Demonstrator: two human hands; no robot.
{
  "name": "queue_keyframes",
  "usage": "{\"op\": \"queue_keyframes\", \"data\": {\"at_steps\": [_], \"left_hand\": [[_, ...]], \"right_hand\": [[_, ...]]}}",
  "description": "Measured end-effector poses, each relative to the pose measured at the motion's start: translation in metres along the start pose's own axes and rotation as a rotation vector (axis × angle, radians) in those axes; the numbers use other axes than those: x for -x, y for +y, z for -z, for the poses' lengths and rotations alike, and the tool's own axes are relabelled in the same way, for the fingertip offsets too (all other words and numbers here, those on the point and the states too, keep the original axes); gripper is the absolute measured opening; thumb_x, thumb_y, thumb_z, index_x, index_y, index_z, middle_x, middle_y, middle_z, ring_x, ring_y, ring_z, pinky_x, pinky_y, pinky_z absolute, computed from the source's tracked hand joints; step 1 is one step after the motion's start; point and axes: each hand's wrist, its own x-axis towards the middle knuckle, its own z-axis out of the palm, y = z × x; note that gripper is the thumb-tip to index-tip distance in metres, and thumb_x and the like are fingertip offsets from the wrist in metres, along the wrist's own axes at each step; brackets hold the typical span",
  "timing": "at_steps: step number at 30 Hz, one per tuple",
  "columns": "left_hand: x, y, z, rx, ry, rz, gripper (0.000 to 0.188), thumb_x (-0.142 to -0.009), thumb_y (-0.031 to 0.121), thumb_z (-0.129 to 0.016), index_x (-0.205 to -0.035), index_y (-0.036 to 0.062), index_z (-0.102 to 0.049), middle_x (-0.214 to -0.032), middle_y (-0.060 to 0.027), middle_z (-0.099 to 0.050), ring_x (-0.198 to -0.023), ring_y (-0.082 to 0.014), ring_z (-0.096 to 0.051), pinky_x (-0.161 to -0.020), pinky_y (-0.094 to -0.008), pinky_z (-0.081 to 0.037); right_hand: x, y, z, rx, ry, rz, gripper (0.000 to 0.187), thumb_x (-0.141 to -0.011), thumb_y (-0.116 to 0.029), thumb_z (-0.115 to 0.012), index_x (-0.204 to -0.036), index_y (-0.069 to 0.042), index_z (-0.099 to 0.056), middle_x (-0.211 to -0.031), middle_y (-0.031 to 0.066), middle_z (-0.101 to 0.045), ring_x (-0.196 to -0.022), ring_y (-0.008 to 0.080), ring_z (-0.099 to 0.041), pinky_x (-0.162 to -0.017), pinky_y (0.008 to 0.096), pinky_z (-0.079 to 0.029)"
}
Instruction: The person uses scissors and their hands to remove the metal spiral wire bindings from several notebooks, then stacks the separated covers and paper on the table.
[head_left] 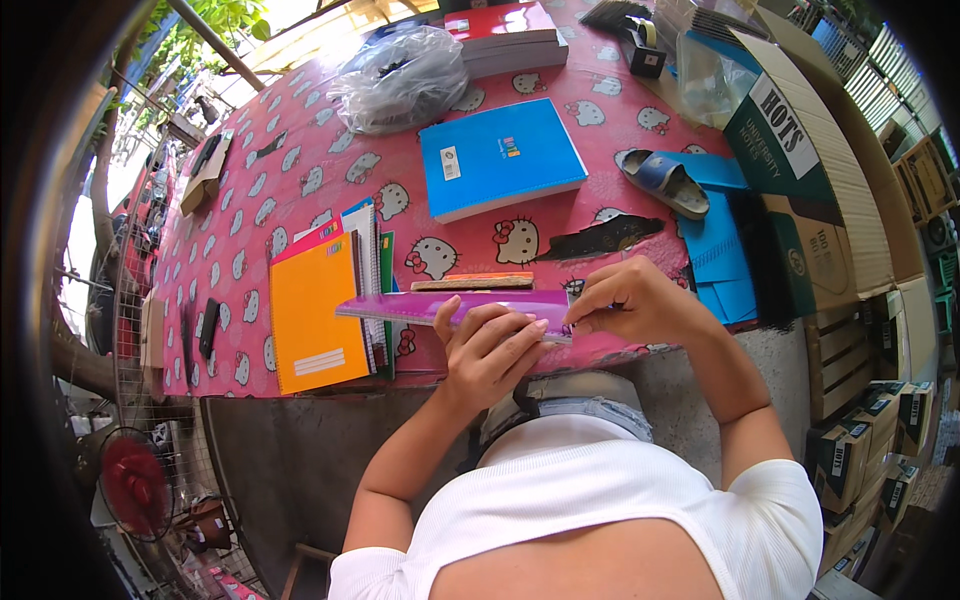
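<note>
A purple spiral notebook [400,304] is held tilted, almost edge-on, at the table's near edge. My left hand [490,345] grips its near long side, fingers lying over the cover. My right hand [628,298] is closed in a pinch at the notebook's right end; the exact spot between the fingertips is hidden. Just behind the purple notebook lies a thin item with orange and brown edges [475,282]. To the left, an orange notebook [320,315] rests on top of a fanned pile of spiral notebooks. Farther back sits a stack topped with a blue notebook [503,157].
A crumpled clear plastic bag [400,85] and red-topped notebooks [500,22] stand at the back. On the right are a blue slipper [663,183], blue notebooks [715,255], a tape dispenser [640,48] and an open cardboard box [800,140]. The pink tablecloth [340,125] is torn in places.
</note>
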Motion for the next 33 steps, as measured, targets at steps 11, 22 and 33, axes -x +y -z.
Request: {"op": "queue_keyframes", "data": {"at_steps": [11, 22, 33], "left_hand": [[-0.030, -0.005, -0.004, 0.048, 0.040, 0.143, 0.030, -0.066, 0.018, -0.081, -0.095, 0.0135, -0.073, -0.081, 0.0014, -0.068, -0.075, -0.0144, -0.060, -0.099, -0.0394, -0.027], [-0.032, -0.012, -0.011, -0.038, 0.008, 0.286, 0.018, -0.069, 0.023, -0.077, -0.085, 0.0161, -0.072, -0.083, 0.0035, -0.067, -0.084, -0.0158, -0.058, -0.101, -0.0466, -0.021], [-0.033, -0.008, -0.012, -0.019, 0.038, 0.313, 0.025, -0.067, 0.019, -0.078, -0.091, 0.0165, -0.072, -0.081, 0.0033, -0.068, -0.078, -0.0141, -0.058, -0.102, -0.0435, -0.022]], "right_hand": [[0.000, -0.002, -0.003, 0.246, 0.129, 0.094, 0.011, -0.077, -0.001, -0.068, -0.088, -0.001, -0.066, -0.075, 0.0117, -0.064, -0.067, 0.0248, -0.064, -0.060, 0.0313, -0.050], [-0.007, -0.017, -0.008, 0.249, 0.276, -0.148, 0.019, -0.081, -0.015, -0.066, -0.097, -0.008, -0.057, -0.093, 0.0081, -0.059, -0.078, 0.0321, -0.061, -0.060, 0.0426, -0.046], [-0.013, -0.009, -0.025, 0.542, 0.463, 0.077, 0.018, -0.083, -0.020, -0.066, -0.093, -0.007, -0.060, -0.083, 0.0096, -0.056, -0.076, 0.0300, -0.061, -0.062, 0.0404, -0.049]]}}
